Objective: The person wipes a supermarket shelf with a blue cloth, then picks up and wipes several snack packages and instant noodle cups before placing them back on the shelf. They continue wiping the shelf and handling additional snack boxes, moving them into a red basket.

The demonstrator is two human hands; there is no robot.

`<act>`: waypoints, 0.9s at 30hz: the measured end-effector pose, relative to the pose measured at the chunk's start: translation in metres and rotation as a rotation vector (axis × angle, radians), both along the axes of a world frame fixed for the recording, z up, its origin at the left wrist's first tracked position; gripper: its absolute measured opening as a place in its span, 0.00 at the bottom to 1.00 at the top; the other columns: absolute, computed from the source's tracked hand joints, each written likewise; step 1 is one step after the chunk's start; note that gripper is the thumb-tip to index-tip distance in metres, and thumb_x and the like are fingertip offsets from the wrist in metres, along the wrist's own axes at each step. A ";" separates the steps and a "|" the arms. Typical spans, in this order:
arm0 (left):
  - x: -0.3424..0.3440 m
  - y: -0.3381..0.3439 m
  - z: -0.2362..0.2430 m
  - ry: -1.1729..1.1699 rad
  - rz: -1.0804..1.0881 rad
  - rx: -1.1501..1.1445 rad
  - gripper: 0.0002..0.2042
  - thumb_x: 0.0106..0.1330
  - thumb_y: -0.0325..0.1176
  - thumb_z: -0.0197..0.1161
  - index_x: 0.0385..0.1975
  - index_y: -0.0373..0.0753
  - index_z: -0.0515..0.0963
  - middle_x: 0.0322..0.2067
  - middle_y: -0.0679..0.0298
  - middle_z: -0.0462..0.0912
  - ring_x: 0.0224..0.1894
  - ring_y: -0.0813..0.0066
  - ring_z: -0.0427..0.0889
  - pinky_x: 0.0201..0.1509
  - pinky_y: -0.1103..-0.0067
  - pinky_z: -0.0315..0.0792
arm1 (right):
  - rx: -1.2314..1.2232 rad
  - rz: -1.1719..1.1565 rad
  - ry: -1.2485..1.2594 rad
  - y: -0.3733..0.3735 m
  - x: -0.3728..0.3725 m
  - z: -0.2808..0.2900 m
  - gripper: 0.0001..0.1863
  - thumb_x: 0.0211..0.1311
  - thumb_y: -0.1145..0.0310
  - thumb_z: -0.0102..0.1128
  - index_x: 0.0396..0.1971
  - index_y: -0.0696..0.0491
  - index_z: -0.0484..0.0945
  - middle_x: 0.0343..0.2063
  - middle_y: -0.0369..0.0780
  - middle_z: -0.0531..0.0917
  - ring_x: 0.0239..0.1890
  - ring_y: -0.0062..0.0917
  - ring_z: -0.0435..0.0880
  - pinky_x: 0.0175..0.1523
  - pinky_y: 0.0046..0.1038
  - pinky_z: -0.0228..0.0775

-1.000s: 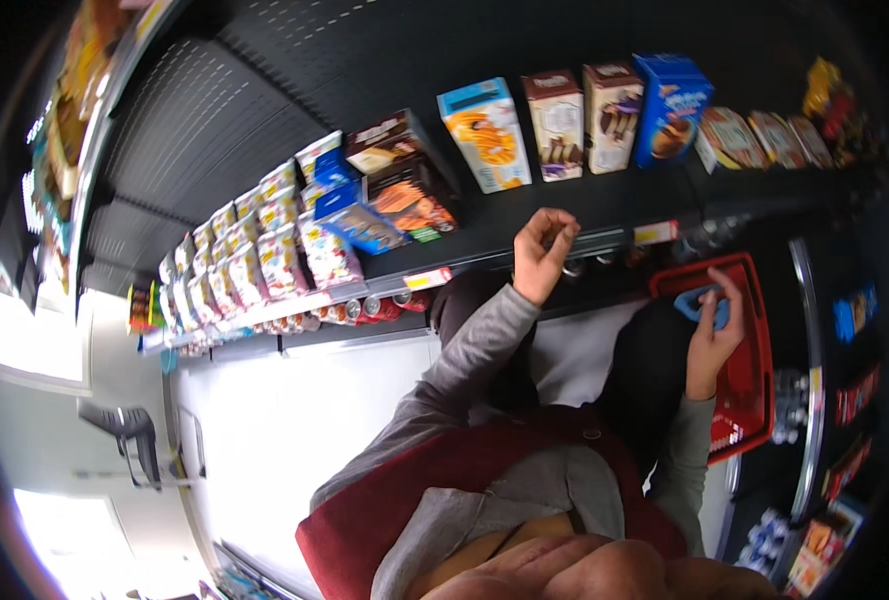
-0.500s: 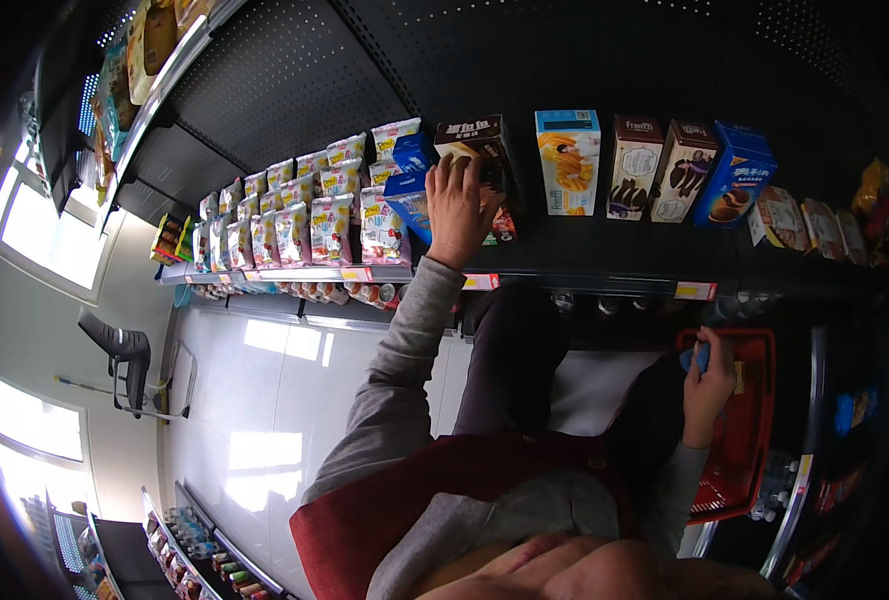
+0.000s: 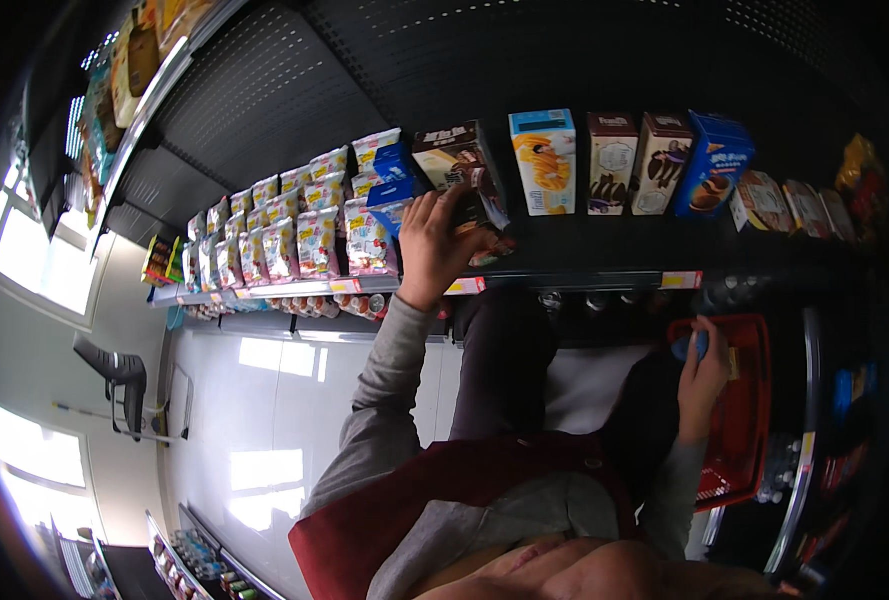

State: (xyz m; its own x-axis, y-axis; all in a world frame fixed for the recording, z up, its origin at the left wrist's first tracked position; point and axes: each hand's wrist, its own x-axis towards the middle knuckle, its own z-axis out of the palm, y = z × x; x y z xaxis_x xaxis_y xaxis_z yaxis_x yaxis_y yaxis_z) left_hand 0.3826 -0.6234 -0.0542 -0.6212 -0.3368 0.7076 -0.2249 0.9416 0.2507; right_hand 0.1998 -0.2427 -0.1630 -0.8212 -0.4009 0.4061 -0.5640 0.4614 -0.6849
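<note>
My left hand (image 3: 432,245) reaches to the shelf, fingers extended and thumb apart, in front of a brown biscuit box (image 3: 454,150). Its fingertips overlap the lower part of that box and the edge of a blue packet (image 3: 392,196); whether they touch is unclear. A dark, partly hidden pack (image 3: 471,212) shows between thumb and forefinger, with a colourful pack (image 3: 494,250) below the thumb. On the right, my right hand (image 3: 701,375) is closed around a blue, rounded thing (image 3: 680,347) by the red shopping basket (image 3: 762,410).
Rows of small pillow bags (image 3: 282,240) fill the shelf's left part. A yellow-and-blue box (image 3: 546,165), two dark brown boxes (image 3: 614,165) and a blue biscuit box (image 3: 714,165) stand to the right. The shelf lip (image 3: 554,282) carries price tags. Trays of food (image 3: 769,203) sit farther right.
My left hand has drawn back and down from the brown box's front, uncovering more of it, and the thumb now spreads out. The view has shifted slightly. My right hand keeps its grip.
</note>
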 end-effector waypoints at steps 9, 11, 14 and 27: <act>-0.048 0.108 0.011 -0.101 -0.561 0.181 0.36 0.46 0.39 0.83 0.56 0.33 0.78 0.44 0.51 0.83 0.44 0.58 0.84 0.50 0.70 0.77 | -0.525 0.406 -0.166 -0.072 0.019 0.069 0.23 0.76 0.67 0.47 0.68 0.54 0.68 0.61 0.47 0.76 0.56 0.36 0.80 0.60 0.36 0.71; -0.054 0.120 0.012 -0.049 -0.607 0.291 0.36 0.47 0.40 0.83 0.57 0.32 0.78 0.42 0.52 0.83 0.44 0.60 0.84 0.50 0.71 0.77 | -0.510 0.483 -0.018 -0.091 0.039 0.067 0.28 0.71 0.69 0.54 0.69 0.57 0.65 0.59 0.50 0.77 0.54 0.41 0.80 0.58 0.39 0.71; -0.054 0.117 0.015 -0.045 -0.580 0.356 0.36 0.47 0.40 0.84 0.56 0.31 0.78 0.42 0.54 0.84 0.43 0.63 0.86 0.50 0.73 0.78 | -0.412 0.394 0.110 -0.095 0.047 0.044 0.33 0.65 0.69 0.63 0.68 0.61 0.64 0.56 0.53 0.77 0.53 0.47 0.79 0.60 0.41 0.70; -0.131 0.098 -0.059 -0.078 -1.271 1.420 0.49 0.65 0.61 0.64 0.74 0.31 0.52 0.69 0.50 0.65 0.71 0.61 0.65 0.74 0.68 0.60 | -0.797 0.429 -0.778 -0.067 0.040 0.014 0.28 0.80 0.51 0.46 0.64 0.59 0.68 0.58 0.38 0.78 0.58 0.21 0.75 0.63 0.26 0.65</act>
